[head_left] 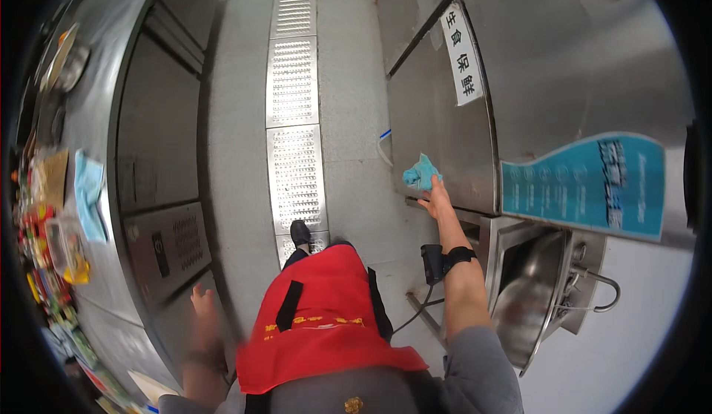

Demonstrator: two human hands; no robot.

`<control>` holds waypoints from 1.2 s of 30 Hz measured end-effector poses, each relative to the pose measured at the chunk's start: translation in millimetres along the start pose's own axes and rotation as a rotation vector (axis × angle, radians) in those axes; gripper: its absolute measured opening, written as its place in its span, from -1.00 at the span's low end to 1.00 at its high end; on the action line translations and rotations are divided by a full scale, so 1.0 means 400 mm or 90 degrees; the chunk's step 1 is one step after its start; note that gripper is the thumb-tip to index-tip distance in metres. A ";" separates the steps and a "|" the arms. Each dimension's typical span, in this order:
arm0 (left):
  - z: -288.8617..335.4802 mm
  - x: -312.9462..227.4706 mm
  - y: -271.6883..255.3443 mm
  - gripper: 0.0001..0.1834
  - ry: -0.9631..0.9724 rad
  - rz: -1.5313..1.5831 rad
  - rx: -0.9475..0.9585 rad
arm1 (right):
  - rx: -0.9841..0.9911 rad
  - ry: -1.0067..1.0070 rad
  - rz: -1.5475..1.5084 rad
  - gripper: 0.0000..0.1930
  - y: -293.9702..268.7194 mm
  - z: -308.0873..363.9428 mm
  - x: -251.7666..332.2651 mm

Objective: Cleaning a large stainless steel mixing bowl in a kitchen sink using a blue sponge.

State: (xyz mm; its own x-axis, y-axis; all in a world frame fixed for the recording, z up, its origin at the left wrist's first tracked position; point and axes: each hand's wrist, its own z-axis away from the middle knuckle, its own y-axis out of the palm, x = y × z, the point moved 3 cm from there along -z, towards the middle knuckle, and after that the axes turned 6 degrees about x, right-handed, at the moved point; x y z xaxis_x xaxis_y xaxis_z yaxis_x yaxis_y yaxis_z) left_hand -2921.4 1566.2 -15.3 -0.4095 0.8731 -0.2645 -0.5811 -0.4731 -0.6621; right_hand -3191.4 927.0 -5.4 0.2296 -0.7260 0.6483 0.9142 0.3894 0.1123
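Observation:
My right arm reaches forward beside the steel cabinet [439,117]. In my right hand [437,199] is a crumpled light-blue cloth [420,173], gripped at the fingertips close to the cabinet's front; whether it touches the steel, I cannot tell. Low on the left, my left hand [202,303] hangs near the counter's steel front, somewhat blurred, its fingers apart and nothing in them. A second blue cloth [90,195] lies along the edge of the left counter [104,128].
A steel sink [530,295] with a curved tap [615,295] stands at the right, behind my right arm. Several packages and a clear plastic tub [65,245] crowd the left counter. A perforated metal drain cover [295,173] runs along the aisle floor.

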 end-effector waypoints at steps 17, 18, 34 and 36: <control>-0.253 -0.310 -0.017 -0.45 0.081 -0.457 0.034 | 0.101 0.162 0.749 -0.58 0.037 -0.755 -0.307; -0.269 -0.312 -0.005 -0.45 0.074 -0.462 0.038 | 0.120 0.203 0.761 -0.59 0.042 -0.795 -0.316; -0.508 -0.482 0.057 -0.57 -0.205 -0.546 0.076 | -0.025 -0.040 0.699 -0.67 0.016 -1.187 -0.576; -0.516 -0.466 0.049 -0.57 -0.195 -0.552 0.080 | 0.009 -0.006 0.643 -0.66 0.022 -1.167 -0.568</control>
State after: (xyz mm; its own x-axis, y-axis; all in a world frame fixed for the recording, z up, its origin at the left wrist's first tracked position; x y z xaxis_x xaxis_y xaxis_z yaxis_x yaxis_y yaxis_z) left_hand -2711.2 1418.3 -123.8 0.0465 0.8671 0.4959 -0.8356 0.3057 -0.4563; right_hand -3079.5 830.4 -503.2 0.8913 -0.0482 0.4509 0.2896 0.8256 -0.4842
